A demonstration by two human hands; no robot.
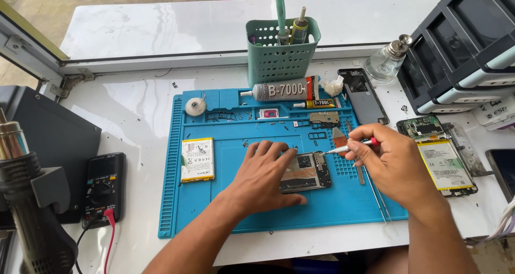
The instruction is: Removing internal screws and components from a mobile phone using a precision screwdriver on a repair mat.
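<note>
Phone (307, 172) mid-mat (193, 209), long axis toward the mat's right edge; pinned flat under open left hand (265, 175). Screwdriver (351, 147) pinched in closed right hand (394, 164) (nearer), tip at phone's top-right corner.

On the mat (236, 209) lies a phone (306, 172), with the left hand (265, 177) on it. The right hand (394, 164), to its right, holds a screwdriver (351, 147) to its top edge. A battery (197, 159) lies left; a basket (280, 51) stands behind the mat.
</note>
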